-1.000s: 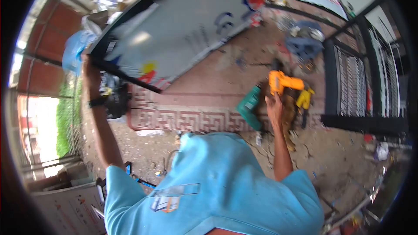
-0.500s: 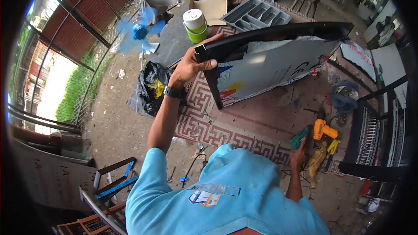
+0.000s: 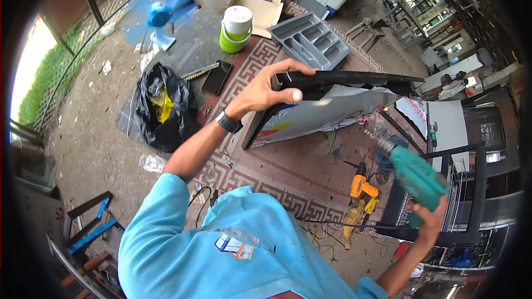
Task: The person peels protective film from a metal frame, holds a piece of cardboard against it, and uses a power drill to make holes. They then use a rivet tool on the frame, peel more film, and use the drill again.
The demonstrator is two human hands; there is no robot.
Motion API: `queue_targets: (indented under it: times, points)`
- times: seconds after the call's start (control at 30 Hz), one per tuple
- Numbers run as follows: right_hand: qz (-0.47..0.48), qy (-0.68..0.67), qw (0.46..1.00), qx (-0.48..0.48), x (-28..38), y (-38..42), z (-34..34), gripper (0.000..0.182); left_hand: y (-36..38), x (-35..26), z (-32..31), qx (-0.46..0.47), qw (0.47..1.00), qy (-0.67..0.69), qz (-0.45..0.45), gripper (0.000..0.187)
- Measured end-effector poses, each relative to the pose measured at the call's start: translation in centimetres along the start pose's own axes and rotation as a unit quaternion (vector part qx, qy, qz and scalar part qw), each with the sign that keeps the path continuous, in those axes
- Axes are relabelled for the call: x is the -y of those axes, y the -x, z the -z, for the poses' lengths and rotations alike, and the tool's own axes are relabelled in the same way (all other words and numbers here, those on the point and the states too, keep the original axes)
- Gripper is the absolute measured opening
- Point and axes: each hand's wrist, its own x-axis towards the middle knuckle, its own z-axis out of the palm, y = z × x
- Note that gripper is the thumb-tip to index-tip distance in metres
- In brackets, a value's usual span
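My left hand (image 3: 269,91) grips the upper corner of a black-edged panel (image 3: 327,112), thumb on the near side and fingers over the top edge. Torn grey protective film with printing covers the panel's face, and it stands tilted on the patterned mat. At the right, my right hand (image 3: 430,220) is wrapped round the handle of a green power drill (image 3: 417,176). The drill is raised, slightly blurred, its nose pointing up and left toward the panel's right end but apart from it. An orange drill (image 3: 363,186) lies on the mat to the left of it.
A yellow power tool (image 3: 351,218) and cables lie near the mat's front edge. Behind the panel are a grey cutlery tray (image 3: 310,41) and a green-and-white jug (image 3: 236,29). A black plastic bag (image 3: 163,108) and a blue fan (image 3: 159,16) stand left. Black frames (image 3: 481,188) stand right.
My right hand has lifted the green drill from low by the mat up and to the right. The panel, still in my left hand, appears lower and tilted differently; the whole view has turned right.
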Motion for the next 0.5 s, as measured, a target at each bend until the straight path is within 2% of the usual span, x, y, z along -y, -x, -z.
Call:
queue_targets:
  times: [0.07, 0.1, 0.17, 0.2, 0.23, 0.27, 0.3, 0.33, 0.37, 0.4, 0.43, 0.47, 0.5]
  points:
    - [0.103, 0.099, 0.99, 0.016, 5.6, -2.2, 1.7, 0.094, 0.2, -2.1, -0.4, -0.029, 0.996, -0.067, 0.046, 0.053]
    - [0.145, 0.136, 0.98, 0.019, 8.6, -3.0, 2.0, 0.1, 0.2, -2.8, -0.9, -0.054, 0.992, -0.08, 0.082, 0.044]
    - [0.233, 0.22, 0.947, 0.004, 12.0, -5.4, 2.9, 0.108, -0.2, -3.1, -1.2, -0.076, 0.987, -0.121, 0.068, 0.042]
    - [0.164, 0.297, 0.94, 0.047, 14.4, -7.0, 3.9, 0.107, 0.1, -3.1, -1.5, -0.099, 0.98, -0.161, 0.06, 0.04]
    - [0.141, 0.301, 0.938, 0.102, 16.5, -7.8, 4.2, 0.095, 0.3, -3.3, -1.7, -0.099, 0.981, -0.139, 0.088, 0.038]
    - [0.168, 0.289, 0.933, 0.137, 18.9, -8.5, 2.7, 0.083, 0.4, -3.3, -1.7, -0.091, 0.984, -0.105, 0.113, 0.042]
    - [0.239, 0.286, 0.898, 0.235, 22.8, -8.6, -2.2, 0.057, 0.5, -3.0, -1.6, -0.085, 0.988, -0.108, 0.073, 0.043]
    - [0.239, 0.34, 0.874, 0.252, 24.6, -9.5, -3.3, 0.061, 0.3, -2.7, -1.4, -0.08, 0.99, -0.113, 0.024, 0.044]
    - [0.201, 0.35, 0.865, 0.299, 26.3, -10.1, -5.0, 0.056, 0.2, -2.8, -1.5, -0.085, 0.988, -0.118, 0.042, 0.044]
    - [0.211, 0.33, 0.855, 0.341, 26.7, -11.0, -6.0, 0.051, 0.5, -3.1, -1.8, -0.09, 0.986, -0.123, 0.06, 0.044]
    - [0.244, 0.351, 0.815, 0.39, 27.5, -12.0, -7.3, 0.048, 0.4, -4.0, -2.4, -0.116, 0.979, -0.143, 0.085, 0.04]
    - [0.223, 0.307, 0.835, 0.4, 27.1, -12.1, -8.4, 0.045, 0.4, -4.2, -3.2, -0.166, 0.961, -0.196, 0.098, 0.036]
    - [0.203, 0.296, 0.829, 0.428, 27.8, -12.7, -9.2, 0.045, 0.6, -4.3, -3.5, -0.17, 0.961, -0.19, 0.103, 0.034]
